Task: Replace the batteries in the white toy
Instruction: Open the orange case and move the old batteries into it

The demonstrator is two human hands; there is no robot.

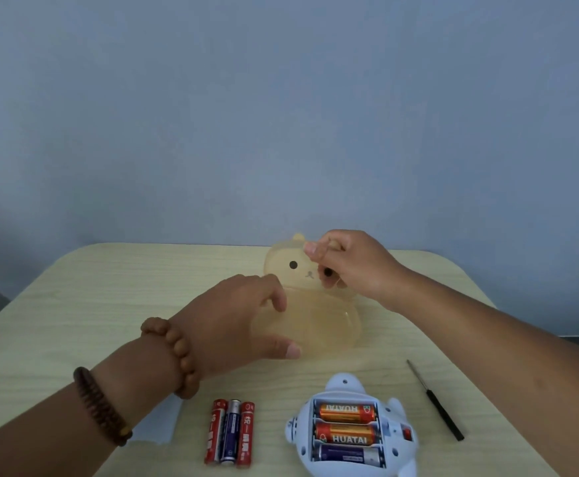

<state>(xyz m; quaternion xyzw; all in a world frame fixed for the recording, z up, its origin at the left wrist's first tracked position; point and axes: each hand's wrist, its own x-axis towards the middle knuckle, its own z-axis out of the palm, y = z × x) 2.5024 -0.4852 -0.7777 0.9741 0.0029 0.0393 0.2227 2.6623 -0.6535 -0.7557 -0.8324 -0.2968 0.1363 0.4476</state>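
Far left of the white toy (353, 432), a forearm with a dark beaded bracelet (103, 406) and a lighter wooden-bead bracelet (174, 356) reaches in over the pale wood desk (74, 304). A white sheet of paper (159, 425) peeks out under that wrist, left of the toy. The left hand (243, 321) sits up and left of the toy, fingers spread and curved against the side of a translucent yellow bear-shaped container (319, 315), thumb pressed low on its near edge. Three loose batteries (230, 432), two red with a blue one between, lie side by side just left of the toy, ends pointing toward and away from the camera. The toy itself lies at the near edge of the desk, underside up, its battery bay open: two orange cells (346, 423) labelled HUATAI fill the upper slots, a dark blue cell (348, 454) the lowest, and a small red switch (407, 433) shows on its right flank. Straight beyond the toy, the right hand (350, 266) is at the container's bear-face lid, fingers curled together, pinching the lid's upper right rim. Just right of the toy, a slim black-handled screwdriver (436, 401) lies slantwise on the desk, touching nothing.
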